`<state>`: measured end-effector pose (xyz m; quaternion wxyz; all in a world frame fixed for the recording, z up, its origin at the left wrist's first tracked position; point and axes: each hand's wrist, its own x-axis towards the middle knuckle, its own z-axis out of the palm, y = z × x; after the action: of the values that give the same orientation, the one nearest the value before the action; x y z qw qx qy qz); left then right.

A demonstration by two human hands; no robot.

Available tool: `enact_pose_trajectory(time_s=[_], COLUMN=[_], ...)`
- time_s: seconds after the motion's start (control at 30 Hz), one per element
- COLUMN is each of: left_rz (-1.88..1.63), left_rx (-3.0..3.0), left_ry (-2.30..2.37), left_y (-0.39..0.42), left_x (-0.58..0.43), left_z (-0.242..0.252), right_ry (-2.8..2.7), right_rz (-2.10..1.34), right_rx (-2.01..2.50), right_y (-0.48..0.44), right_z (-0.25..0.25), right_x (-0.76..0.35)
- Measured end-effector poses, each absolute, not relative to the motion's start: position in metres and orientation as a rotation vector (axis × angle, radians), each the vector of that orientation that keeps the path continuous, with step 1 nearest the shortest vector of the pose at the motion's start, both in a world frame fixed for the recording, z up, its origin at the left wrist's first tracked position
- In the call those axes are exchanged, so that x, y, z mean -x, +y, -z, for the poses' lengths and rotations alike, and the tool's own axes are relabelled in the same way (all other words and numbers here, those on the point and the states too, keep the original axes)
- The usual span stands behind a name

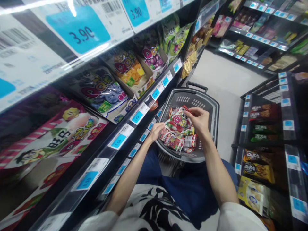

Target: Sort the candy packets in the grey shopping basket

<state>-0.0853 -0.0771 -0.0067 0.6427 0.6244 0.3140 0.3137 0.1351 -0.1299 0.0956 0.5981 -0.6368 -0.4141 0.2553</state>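
Centre of the frame: right hand [199, 119] pinches the top edge of a red-and-white glossy candy bag [178, 122] above a dark grey plastic shopping basket [211, 106]; left hand [156, 131], fingers curled, grips smaller red snack packets [173, 141] piled in the basket; blue price tags [138, 116] line the shelf edge at left.

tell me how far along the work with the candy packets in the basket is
Done: nothing clearly. In hand: the right hand pinches one red packet above the pile of packets in the grey basket; the left hand touches the pile. Left: that whole pile lies in the basket.
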Motion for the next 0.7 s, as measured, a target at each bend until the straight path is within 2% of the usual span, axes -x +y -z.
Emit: enact_pose_trajectory(time_s=[0.17, 0.4, 0.5, 0.7], left_rz=[-0.701, -0.636, -0.603, -0.610], left_rx=[-1.502, -1.753, -1.901, -2.031], left_ry=[0.702, 0.645, 0.616, 0.564], left_y=[-0.078, -0.080, -0.081, -0.082], left_x=[0.083, 0.083, 0.080, 0.074], left_z=[-0.002, -0.008, -0.005, 0.003], right_ry=[-1.128, -1.382, -1.475, -1.453], right_rz=[-0.539, -0.176, -0.044, -0.004], right_rx=[1.582, 1.692, 1.683, 1.553], right_y=[-0.129, -0.132, -0.135, -0.136], right_z=[-0.089, -0.092, -0.096, -0.097], right_x=[-0.139, -0.135, -0.134, -0.134])
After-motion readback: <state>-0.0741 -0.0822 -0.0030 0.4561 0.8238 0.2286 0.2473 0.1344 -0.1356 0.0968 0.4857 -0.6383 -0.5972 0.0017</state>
